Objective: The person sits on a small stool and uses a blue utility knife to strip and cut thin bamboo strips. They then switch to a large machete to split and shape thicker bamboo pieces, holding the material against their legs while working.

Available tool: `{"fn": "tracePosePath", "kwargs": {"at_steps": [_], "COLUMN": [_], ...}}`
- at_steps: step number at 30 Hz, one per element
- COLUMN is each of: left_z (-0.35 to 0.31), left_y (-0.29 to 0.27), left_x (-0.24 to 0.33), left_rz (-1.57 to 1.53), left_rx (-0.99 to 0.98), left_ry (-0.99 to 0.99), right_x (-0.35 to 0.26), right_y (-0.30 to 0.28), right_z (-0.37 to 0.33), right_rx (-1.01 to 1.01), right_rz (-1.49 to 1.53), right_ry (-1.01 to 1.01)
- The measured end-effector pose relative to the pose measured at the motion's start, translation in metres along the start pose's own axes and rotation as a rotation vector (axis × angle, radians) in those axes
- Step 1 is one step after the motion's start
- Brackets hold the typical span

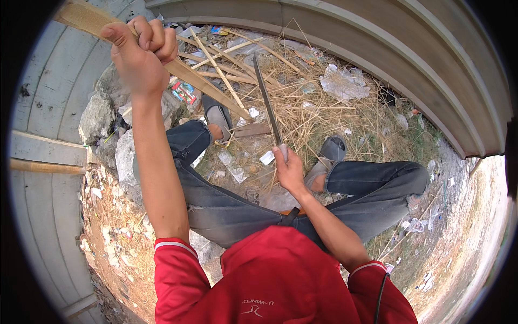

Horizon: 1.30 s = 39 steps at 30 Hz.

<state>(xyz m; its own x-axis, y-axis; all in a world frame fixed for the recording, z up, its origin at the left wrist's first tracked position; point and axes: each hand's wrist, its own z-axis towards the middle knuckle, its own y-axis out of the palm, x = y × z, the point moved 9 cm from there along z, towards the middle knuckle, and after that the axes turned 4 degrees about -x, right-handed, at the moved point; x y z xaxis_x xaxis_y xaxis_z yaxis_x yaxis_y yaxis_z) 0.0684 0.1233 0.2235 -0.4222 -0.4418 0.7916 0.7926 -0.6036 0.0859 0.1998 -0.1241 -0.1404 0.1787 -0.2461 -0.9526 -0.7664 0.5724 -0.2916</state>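
Observation:
My left hand point(141, 62) is raised at the upper left, its fingers wrapped round a long, flat bamboo strip point(202, 85). The strip slants from the upper left down toward the ground between my feet. My right hand point(290, 169) grips the handle of a machete point(263, 89), whose long, narrow dark blade points up and away from me. Blade and strip are apart, with the strip's lower end left of the blade. A short brown piece of wood point(252, 130) lies on the ground near that end.
Thin split strips point(218, 67) and straw-like shavings point(302, 113) cover the ground ahead, mixed with plastic litter point(344, 82). Grey rocks point(99, 120) stand at left beside a panelled wall point(48, 97). A ribbed metal sheet point(399, 40) curves across the far right. My knees are spread around the work spot.

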Motion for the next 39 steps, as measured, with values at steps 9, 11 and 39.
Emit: {"fn": "tracePosePath", "kwargs": {"at_steps": [9, 11, 39], "left_z": [-0.006, 0.001, -0.016], "left_y": [0.013, 0.008, 0.011], "left_x": [-0.042, -0.051, -0.044], "left_rz": [0.018, -0.015, -0.084], "left_rx": [-0.056, -0.058, -0.078], "left_ry": [0.013, -0.025, -0.036], "right_x": [-0.089, -0.075, -0.092], "right_y": [-0.028, -0.015, -0.046], "right_z": [0.012, 0.006, 0.035], "right_rx": [-0.012, -0.011, -0.089], "right_rz": [0.469, 0.599, 0.331], "right_ry": [-0.041, -0.086, 0.052]}}
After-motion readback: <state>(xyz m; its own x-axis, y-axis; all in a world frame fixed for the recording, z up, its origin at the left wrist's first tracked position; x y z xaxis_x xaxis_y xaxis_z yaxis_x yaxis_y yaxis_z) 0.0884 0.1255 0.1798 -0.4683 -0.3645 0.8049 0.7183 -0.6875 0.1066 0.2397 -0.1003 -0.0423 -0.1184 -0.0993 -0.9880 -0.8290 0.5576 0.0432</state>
